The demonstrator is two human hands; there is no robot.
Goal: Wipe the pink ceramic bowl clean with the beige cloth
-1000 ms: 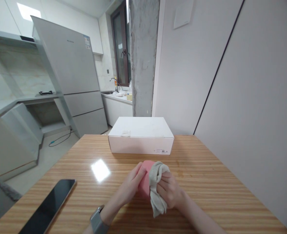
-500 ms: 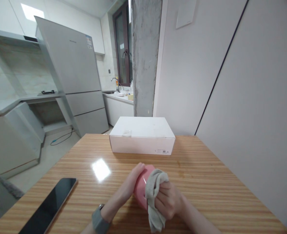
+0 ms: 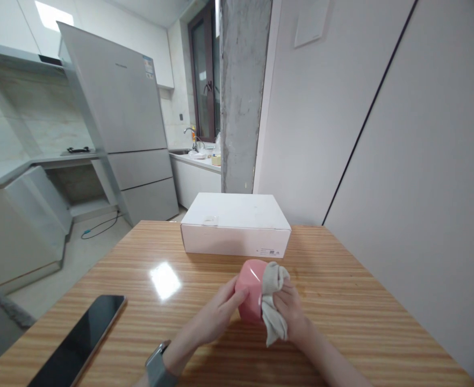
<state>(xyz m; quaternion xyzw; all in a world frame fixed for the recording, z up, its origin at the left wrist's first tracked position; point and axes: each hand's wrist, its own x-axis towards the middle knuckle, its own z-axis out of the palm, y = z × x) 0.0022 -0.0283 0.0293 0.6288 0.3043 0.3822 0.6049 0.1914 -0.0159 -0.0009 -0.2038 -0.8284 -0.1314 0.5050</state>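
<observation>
Above the near part of the table, a glossy pink bowl [image 3: 250,287] is tipped on its side, its opening turned to the right and covered by cloth. My left hand [image 3: 221,312] grips it from the left, thumb on its outer wall and the other fingers mostly hidden behind it. In my right hand [image 3: 291,312] is a bunched pale grey cloth [image 3: 272,301], pressed against the bowl's right side. Some of the cloth hangs down below my fingers. Whether it reaches inside the bowl is hidden.
A white closed box [image 3: 237,236] lies across the far part of the wooden table [image 3: 361,322]. At the left edge rests a black phone [image 3: 79,338]. A concrete pillar [image 3: 243,97] and white wall panels [image 3: 309,123] stand behind, with a refrigerator [image 3: 120,107] at back left.
Both hands have moved away from me and slightly right with the bowl and cloth. The bowl has turned, and my left thumb now shows on its near side.
</observation>
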